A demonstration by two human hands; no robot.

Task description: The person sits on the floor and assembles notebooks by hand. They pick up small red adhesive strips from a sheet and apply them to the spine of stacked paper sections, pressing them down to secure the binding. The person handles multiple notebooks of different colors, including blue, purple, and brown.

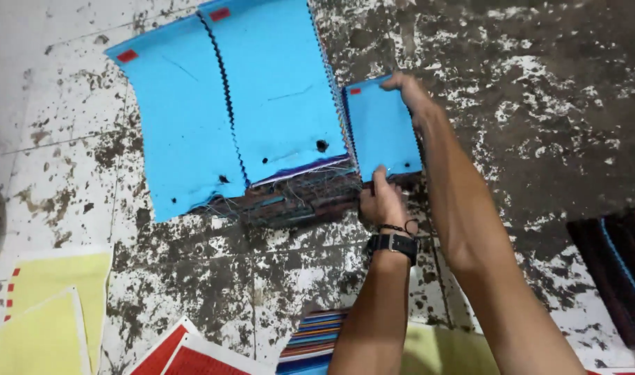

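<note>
— So, where are the hands?
— The left hand [381, 201] pinches the small blue sheet [383, 132] at its lower edge, centre frame; the right hand [411, 90] grips its top corner.
— Around it?
— Two larger blue sheets [227, 104] on a frayed fabric stack [290, 198] (upper left), yellow sheets [46, 312] lower left, red ones [185, 354] below.

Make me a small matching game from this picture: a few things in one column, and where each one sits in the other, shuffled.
Things:
1. small blue swatch
2. yellow sheets
3. striped fabric stack
4. black wristwatch

Places:
A. lower left corner of the floor
B. on the left hand's wrist
C. held between both hands, the right hand at its top
D. bottom edge, under the forearms

Pairs: 1-C, 2-A, 3-D, 4-B
</note>
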